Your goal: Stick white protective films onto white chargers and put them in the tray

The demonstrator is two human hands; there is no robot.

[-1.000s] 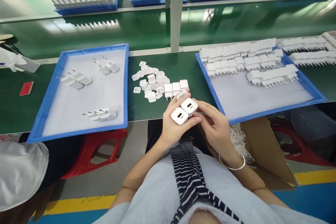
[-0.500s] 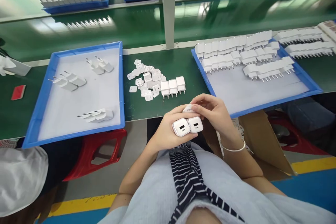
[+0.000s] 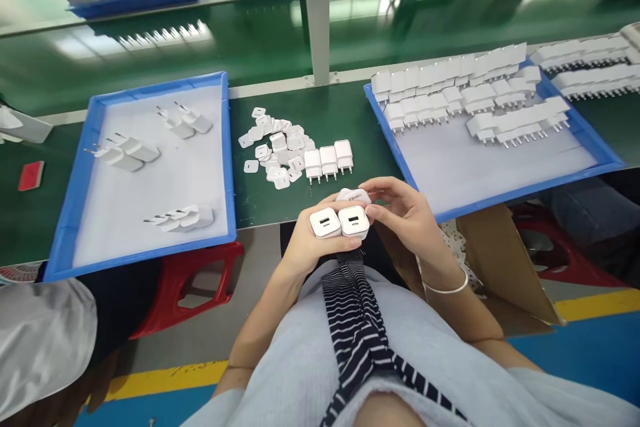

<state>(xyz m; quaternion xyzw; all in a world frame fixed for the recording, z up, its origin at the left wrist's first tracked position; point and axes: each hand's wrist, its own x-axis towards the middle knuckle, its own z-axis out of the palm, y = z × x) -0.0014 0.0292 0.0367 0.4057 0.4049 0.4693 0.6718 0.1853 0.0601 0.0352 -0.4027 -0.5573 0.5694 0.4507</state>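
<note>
My left hand (image 3: 306, 244) is wrapped round two white chargers (image 3: 340, 221) side by side, their port faces toward me. Behind them a small white cover plate (image 3: 354, 196) with printing rests at my left fingers. My right hand (image 3: 407, 213) touches the right charger and the plate's edge, thumb and fingers slightly apart; whether it grips anything is unclear. On the green bench ahead stand three white chargers (image 3: 329, 161) with their pins toward me. A pile of white cover plates (image 3: 280, 147) lies left of them.
A blue-rimmed tray (image 3: 229, 167) on the left holds several chargers. The right tray (image 3: 500, 196) carries rows of chargers (image 3: 450, 80). A metal post (image 3: 317, 20) rises behind. A person's sleeve (image 3: 47, 340) shows at lower left, near a red stool (image 3: 200, 280).
My left hand and its two chargers have shifted left and slightly up. The cover plate behind them shows more of its face. My right fingers have moved against the right charger.
</note>
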